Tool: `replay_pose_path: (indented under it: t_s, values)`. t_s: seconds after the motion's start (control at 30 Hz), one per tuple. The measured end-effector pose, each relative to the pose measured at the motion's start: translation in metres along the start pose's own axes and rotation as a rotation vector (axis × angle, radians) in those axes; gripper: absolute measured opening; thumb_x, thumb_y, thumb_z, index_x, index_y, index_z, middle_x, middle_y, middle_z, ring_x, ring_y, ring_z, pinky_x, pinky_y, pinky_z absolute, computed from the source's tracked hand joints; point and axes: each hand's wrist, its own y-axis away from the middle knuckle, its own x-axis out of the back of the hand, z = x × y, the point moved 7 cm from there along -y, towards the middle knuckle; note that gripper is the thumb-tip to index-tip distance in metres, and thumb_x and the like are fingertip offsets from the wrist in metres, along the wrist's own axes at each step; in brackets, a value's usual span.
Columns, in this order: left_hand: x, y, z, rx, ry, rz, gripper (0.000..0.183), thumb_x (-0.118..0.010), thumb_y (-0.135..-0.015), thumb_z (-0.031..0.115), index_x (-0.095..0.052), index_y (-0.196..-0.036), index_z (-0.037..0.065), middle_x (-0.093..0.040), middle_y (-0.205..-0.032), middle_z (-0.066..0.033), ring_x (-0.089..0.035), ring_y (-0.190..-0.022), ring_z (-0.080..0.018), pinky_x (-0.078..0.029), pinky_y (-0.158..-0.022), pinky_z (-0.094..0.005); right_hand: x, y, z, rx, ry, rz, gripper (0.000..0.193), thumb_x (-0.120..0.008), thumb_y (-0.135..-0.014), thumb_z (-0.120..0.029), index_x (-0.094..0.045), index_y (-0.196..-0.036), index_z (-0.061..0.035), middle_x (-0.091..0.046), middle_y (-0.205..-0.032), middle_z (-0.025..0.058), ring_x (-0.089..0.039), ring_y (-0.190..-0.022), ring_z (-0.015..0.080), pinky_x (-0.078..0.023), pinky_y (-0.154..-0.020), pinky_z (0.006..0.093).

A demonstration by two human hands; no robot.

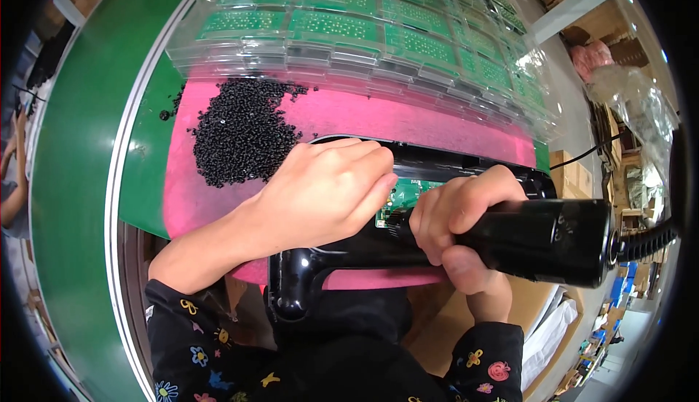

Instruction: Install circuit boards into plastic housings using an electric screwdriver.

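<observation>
A glossy black plastic housing lies on the pink mat in front of me, with a green circuit board showing inside it. My right hand is wrapped round a black electric screwdriver, held over the right part of the housing. The screwdriver's tip is hidden behind my fingers. Over the housing's middle, my left hand is closed with its fingers curled in. Whatever its fingertips may hold is hidden. Left of that hand is a heap of small black screws.
Stacked clear plastic trays with several green circuit boards stand across the far side of the mat. A coiled cord runs from the screwdriver to the right. On the left lies a green surface with a pale metal rail.
</observation>
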Motion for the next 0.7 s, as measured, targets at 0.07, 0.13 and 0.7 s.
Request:
replay_pose_path:
  t_s: [0.07,0.13,0.7]
  values:
    - [-0.002,0.002,0.002,-0.094,-0.049,0.017,0.016,-0.067,-0.088,0.014,-0.058,-0.082,0.003,-0.06,-0.076,-0.0104,-0.065,-0.074,-0.0289,-0.052,-0.06,-0.0406,-0.001,-0.002,0.008,-0.181,-0.003,0.088,0.039,-0.083,-0.081,-0.017,-0.048,-0.094,-0.011,-0.051,-0.066,-0.0011,-0.047,-0.053,0.0129,-0.042,-0.054,0.03]
    - [-0.001,0.004,0.0,-0.077,-0.054,-0.006,0.016,-0.069,-0.088,0.015,-0.059,-0.083,0.003,-0.061,-0.078,-0.0097,-0.065,-0.077,-0.0285,-0.052,-0.064,-0.0402,-0.002,-0.006,0.007,-0.207,0.036,-0.031,0.035,-0.083,-0.078,-0.008,-0.051,-0.092,-0.0087,-0.052,-0.066,0.0006,-0.047,-0.053,0.0125,-0.041,-0.053,0.0296]
    - [-0.007,0.004,0.001,-0.114,-0.05,-0.144,0.015,-0.073,-0.083,0.017,-0.067,-0.089,0.005,-0.063,-0.083,-0.0067,-0.065,-0.084,-0.0272,-0.053,-0.065,-0.0412,-0.002,-0.004,0.007,-0.148,0.122,-0.049,0.03,-0.076,-0.083,-0.006,-0.049,-0.096,-0.0057,-0.052,-0.069,0.002,-0.046,-0.055,0.0114,-0.041,-0.052,0.0285]
